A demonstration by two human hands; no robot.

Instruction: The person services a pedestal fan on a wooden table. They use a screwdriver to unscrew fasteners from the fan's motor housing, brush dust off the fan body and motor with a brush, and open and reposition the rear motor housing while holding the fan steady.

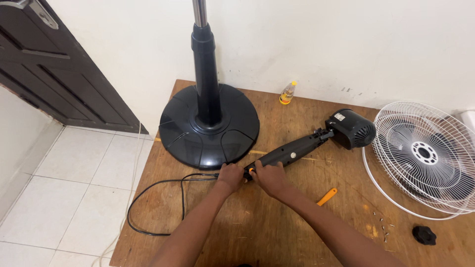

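Fan motor assembly (316,141) lies detached right of the pedestal base (209,126). Left hand (230,177) and right hand (267,177) fingers clamp its lower end, apparently. Grilles (425,153) remain unmounted.

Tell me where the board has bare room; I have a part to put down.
Bare wood lies between the forearms, and between bottle and motor head. It is crowded around both hands, the cord and the screws beside the grille.

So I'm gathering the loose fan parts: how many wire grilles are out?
2: both white wire grilles lie stacked at the table's right edge, one rim showing beneath the other; more may be hidden out of frame.
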